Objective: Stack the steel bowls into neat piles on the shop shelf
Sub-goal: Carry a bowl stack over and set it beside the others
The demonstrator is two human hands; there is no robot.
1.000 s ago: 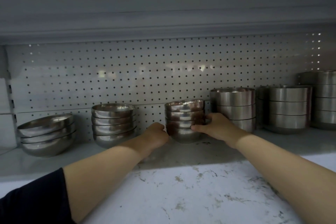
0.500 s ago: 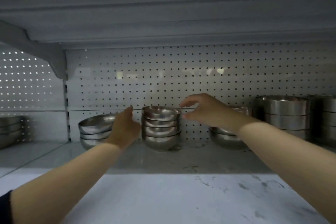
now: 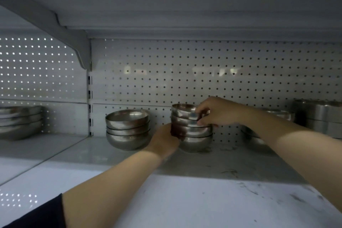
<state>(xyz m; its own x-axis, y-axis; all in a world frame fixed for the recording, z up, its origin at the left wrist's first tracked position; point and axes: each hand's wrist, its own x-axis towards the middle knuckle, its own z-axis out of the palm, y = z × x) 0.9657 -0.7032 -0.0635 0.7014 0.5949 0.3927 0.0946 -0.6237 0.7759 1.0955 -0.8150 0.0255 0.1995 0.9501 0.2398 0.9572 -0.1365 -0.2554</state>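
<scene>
Perhaps four bowls (image 3: 192,129), two hands (image 3: 164,140)

- White shop shelf (image 3: 203,209), scuffed with dark marks.
- Far centre: bowl pile (image 3: 196,135).
- Left of it: wider bowl pile (image 3: 127,131).
- Far right: straight-sided steel stack (image 3: 322,116).

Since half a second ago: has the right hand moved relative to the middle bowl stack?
Yes. The right hand dropped from just above the middle bowl stack onto it; its fingers now pinch the top bowl's rim.
</scene>
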